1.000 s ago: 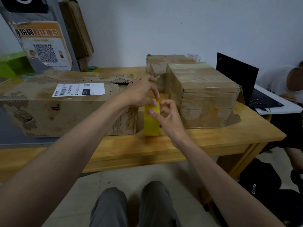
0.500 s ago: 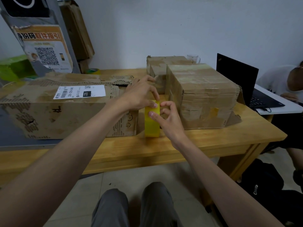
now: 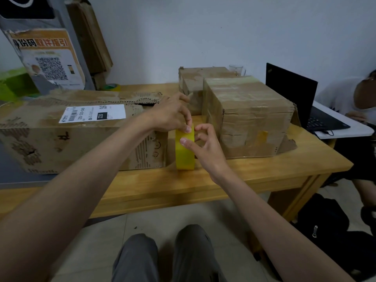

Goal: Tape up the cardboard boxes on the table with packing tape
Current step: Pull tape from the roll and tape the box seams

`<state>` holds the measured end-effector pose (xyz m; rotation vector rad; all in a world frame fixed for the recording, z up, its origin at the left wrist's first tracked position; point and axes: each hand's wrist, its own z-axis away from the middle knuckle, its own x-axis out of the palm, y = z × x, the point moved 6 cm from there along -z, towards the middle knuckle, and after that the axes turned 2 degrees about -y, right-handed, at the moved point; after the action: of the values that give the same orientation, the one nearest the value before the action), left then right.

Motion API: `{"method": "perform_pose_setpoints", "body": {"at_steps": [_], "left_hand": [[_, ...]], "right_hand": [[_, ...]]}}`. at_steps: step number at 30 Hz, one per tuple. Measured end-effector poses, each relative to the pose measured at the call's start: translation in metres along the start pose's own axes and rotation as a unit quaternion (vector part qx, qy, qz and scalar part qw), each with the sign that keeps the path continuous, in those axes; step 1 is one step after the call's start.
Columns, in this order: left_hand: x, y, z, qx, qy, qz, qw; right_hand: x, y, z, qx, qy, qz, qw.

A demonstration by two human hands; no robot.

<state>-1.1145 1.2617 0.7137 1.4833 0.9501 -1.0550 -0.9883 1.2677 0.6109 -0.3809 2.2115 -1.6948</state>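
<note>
A yellow roll of packing tape [image 3: 184, 153] stands on edge on the wooden table [image 3: 234, 180], between a long worn cardboard box [image 3: 67, 137] with a white shipping label on the left and a taped box [image 3: 250, 117] on the right. My left hand [image 3: 172, 113] pinches the top of the roll with thumb and fingertips. My right hand [image 3: 203, 147] holds the roll's right side, thumb pressed on its outer face. A smaller cardboard box [image 3: 195, 80] sits behind the taped one.
A second tape roll [image 3: 111, 87] lies at the back of the table near a leaning sign with a QR code [image 3: 48, 64]. An open black laptop [image 3: 295, 98] and a seated person [image 3: 350, 98] are at the right. A black bag [image 3: 325, 220] lies on the floor.
Both hands stay on the tape roll with only small finger shifts at its top edge. The camera view has edged slightly; the roll and boxes have not moved.
</note>
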Motion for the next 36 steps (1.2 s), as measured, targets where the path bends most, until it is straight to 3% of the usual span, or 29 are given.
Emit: {"method": "perform_pose_setpoints", "body": {"at_steps": [12,26,32,36], "left_hand": [[0.0,-0.005,0.001,-0.005,0.054,0.006,0.999],[0.003,0.0,0.0,0.019,-0.017,0.011,1.0],[-0.003,0.001,0.002,0.005,0.06,-0.031,0.998],[-0.002,0.0,0.004,-0.001,0.067,-0.024,0.997]], "right_hand": [[-0.001,0.0,-0.004,0.008,0.007,-0.007,1.0],[-0.002,-0.001,-0.001,-0.001,-0.003,0.005,1.0],[-0.002,-0.003,-0.004,0.0,0.008,0.003,1.0],[-0.002,-0.003,-0.003,0.003,0.008,0.0,1.0]]}}
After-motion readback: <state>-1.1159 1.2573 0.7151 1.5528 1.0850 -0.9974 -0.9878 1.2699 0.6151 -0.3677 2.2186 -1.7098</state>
